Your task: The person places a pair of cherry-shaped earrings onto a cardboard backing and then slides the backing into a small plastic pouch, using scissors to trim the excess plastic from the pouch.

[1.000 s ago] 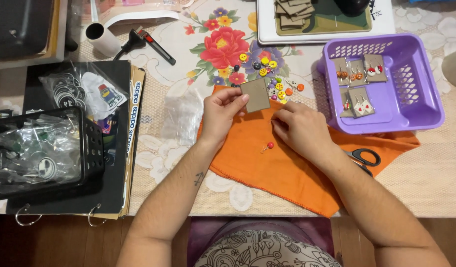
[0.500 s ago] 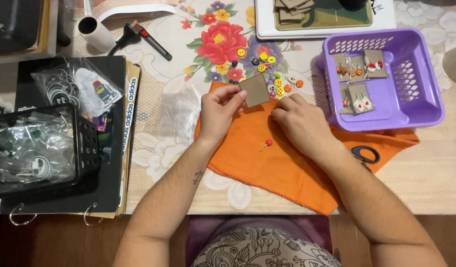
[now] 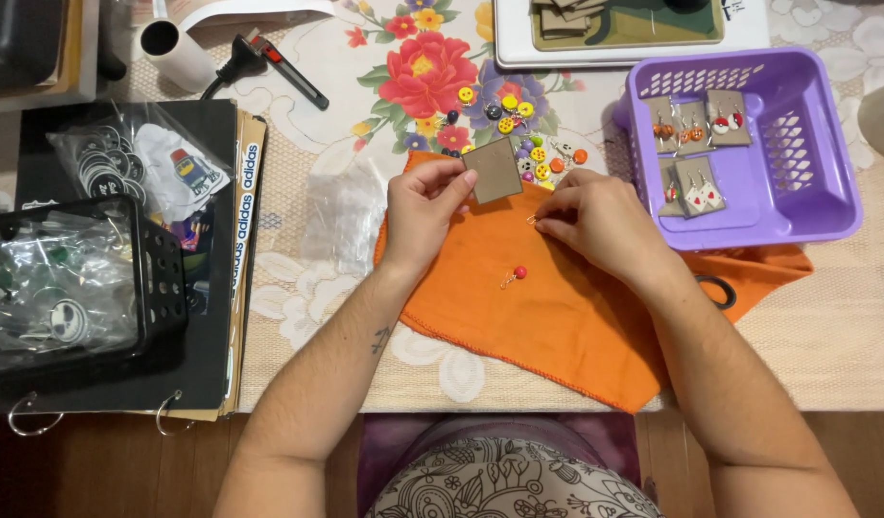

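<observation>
My left hand (image 3: 421,209) pinches a small brown cardboard square (image 3: 493,170) by its lower left edge, holding it above the orange cloth (image 3: 557,307). My right hand (image 3: 595,219) has its fingertips pressed together on a tiny metal earring hook just right of the card. A red bead earring (image 3: 515,275) lies loose on the cloth below both hands. A cluster of small colourful beads and earrings (image 3: 518,120) lies on the flowered tablecloth just beyond the card.
A purple plastic basket (image 3: 806,182) at right holds several cards with earrings. A clear plastic bag (image 3: 344,216) lies left of the cloth. A black crate with bagged items (image 3: 72,288) sits on a black binder at left. Scissors (image 3: 718,291) peek out by the cloth.
The right hand drew back from the card with a small hook pinched in its fingers. The left hand kept the card, lifted slightly. The red bead earring stayed on the cloth.
</observation>
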